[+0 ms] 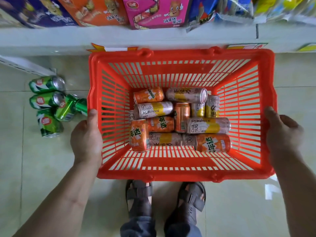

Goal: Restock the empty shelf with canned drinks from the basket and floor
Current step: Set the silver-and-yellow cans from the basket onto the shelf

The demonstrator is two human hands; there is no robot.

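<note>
Seemingly at the carrying stage, the left hand and right hand grip the basket rims — cans heaped inside, green cans on the floor — so next comes setting it down and picking one.

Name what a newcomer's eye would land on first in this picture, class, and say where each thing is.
The red basket fills the centre, with orange and silver cans lying jumbled on its bottom. The left hand and right hand grip its two short sides. Green cans lie on the floor to its left.
</note>
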